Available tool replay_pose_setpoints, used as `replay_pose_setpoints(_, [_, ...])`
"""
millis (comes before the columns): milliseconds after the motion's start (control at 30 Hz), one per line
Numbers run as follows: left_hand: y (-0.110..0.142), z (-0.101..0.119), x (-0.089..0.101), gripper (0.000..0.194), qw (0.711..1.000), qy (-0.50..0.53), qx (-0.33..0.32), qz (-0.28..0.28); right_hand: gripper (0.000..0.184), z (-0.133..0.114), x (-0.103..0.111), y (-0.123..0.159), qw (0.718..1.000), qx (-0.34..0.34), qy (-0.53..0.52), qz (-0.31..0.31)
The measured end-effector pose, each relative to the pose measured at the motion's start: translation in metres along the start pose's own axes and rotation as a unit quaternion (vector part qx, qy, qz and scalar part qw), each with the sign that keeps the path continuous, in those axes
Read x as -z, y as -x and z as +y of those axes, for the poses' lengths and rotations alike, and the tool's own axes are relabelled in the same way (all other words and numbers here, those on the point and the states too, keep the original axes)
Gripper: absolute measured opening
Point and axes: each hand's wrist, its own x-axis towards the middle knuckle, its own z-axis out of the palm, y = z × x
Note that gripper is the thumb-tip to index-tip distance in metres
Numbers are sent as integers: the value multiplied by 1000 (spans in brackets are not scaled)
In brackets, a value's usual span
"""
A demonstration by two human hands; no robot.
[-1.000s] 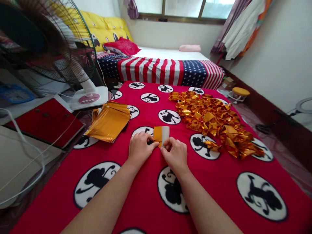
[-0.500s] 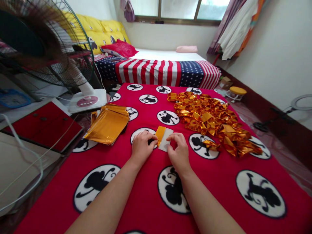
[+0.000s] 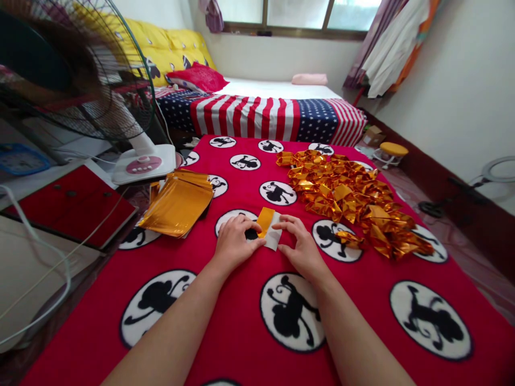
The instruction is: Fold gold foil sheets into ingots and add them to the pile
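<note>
A small folded piece of gold foil paper (image 3: 266, 220) with its white backing showing on the right half lies on the red cloth (image 3: 241, 332). At its left edge is my left hand (image 3: 236, 242), the thumb pressed on the lower part of the paper and the fingers curled at its side. My right hand (image 3: 301, 247) is at the white half, fingertips touching its right side, with the thumb apart from them near the lower corner. To the left lies a stack of flat gold foil sheets (image 3: 177, 206). A heap of folded gold foil pieces (image 3: 341, 193) spreads over the right side.
A standing fan (image 3: 140, 161) with blurred blades is at the left, beside a red panel (image 3: 68, 201) and a white cable (image 3: 60, 262). Beyond the cloth is a bed (image 3: 257, 115) with a striped and starred cover. A yellow stool (image 3: 392, 150) stands at the far right.
My right thumb has moved away from its fingers, and the right hand is more spread. My left thumb reaches a little farther right over the paper.
</note>
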Motion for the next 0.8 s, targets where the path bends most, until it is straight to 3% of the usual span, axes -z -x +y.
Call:
replay_pose_setpoints(200, [-1, -2, 0, 14, 1000, 7, -5, -4, 38, 2, -2, -1, 999, 43, -15, 5])
replay_pose_setpoints(400, [0, -1, -1, 14, 1000, 5, -1, 6, 42, -1, 2, 0, 994, 84, 50, -51])
replay_pose_setpoints(600, [-1, 1, -1, 14, 1000, 6, 5, 5, 33, -5, 1, 4, 992, 101, 70, -24])
replay_pose_setpoints(800, [0, 1, -1, 11, 1000, 5, 9, 8, 48, -3, 5, 4, 990, 119, 61, -47])
